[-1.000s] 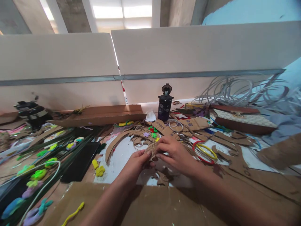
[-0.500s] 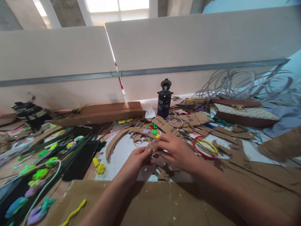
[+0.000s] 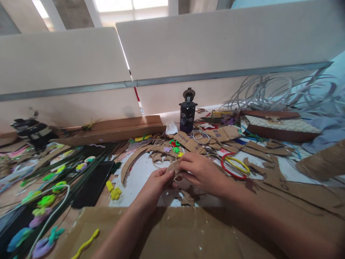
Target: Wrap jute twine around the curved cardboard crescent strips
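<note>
A curved cardboard strip (image 3: 129, 164) arcs over white paper in front of me, its upper part wound with brown jute twine (image 3: 159, 148). Small purple, green, red and yellow pipe-cleaner flowers (image 3: 175, 143) sit along it. My left hand (image 3: 159, 181) pinches a twine-wrapped section (image 3: 174, 166) between thumb and fingers. From the right, my right hand (image 3: 199, 173) closes on the same section, its fingertips bent over the twine. Both hands partly hide what lies under them. Torn cardboard scraps (image 3: 186, 198) lie just below.
A dark bottle (image 3: 187, 117) with its lid up stands behind. Red and yellow rings (image 3: 234, 166) and cardboard pieces lie right, near a handbag (image 3: 280, 126). On the left are a black phone (image 3: 93, 185) and yellow flowers (image 3: 115, 193). A cardboard sheet (image 3: 185, 233) lies nearest me.
The view has shifted very slightly. Both hands keep their hold on the twine-wrapped section, with hardly any visible movement of the fingers.
</note>
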`<state>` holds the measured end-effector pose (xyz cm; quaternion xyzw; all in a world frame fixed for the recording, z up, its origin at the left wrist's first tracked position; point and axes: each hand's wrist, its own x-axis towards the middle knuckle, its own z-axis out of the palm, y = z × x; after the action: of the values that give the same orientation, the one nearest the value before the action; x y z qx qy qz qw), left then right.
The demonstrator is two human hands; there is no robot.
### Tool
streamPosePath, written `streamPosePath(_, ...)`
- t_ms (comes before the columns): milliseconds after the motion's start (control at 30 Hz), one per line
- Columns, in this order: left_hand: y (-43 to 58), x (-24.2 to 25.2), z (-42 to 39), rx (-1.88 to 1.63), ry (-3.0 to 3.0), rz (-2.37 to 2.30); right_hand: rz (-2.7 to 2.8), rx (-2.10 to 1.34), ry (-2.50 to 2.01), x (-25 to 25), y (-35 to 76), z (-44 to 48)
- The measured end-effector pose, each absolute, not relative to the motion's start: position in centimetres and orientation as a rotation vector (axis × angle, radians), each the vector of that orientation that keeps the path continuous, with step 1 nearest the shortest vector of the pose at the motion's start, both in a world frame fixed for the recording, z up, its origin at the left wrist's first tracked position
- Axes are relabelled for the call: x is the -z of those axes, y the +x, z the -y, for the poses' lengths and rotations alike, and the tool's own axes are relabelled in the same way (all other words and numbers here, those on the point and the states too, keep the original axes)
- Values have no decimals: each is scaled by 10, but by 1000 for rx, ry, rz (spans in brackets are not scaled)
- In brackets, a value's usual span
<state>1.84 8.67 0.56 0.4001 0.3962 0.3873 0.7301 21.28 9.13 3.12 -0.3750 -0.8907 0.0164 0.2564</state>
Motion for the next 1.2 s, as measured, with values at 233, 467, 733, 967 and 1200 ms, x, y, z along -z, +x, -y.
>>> streamPosePath(233, 18, -2, -88, -853, 856, -844, 2416, 28, -1049, -28, 209, -89)
streamPosePath(467, 20, -6, -87, -853, 848, -876, 2427, 142, -1070, -26, 206, -87)
streamPosePath(733, 21, -7, -85, -846, 967, -969, 2436, 208, -1052, -26, 201, -83)
streamPosePath(967, 23, -11, -86, -882, 965, -961, 2383, 120, -1090, -27, 202, -80)
streamPosePath(1200, 21, -13, -86, -901, 933, -999, 2300, 31, -1167, -29, 208, -85)
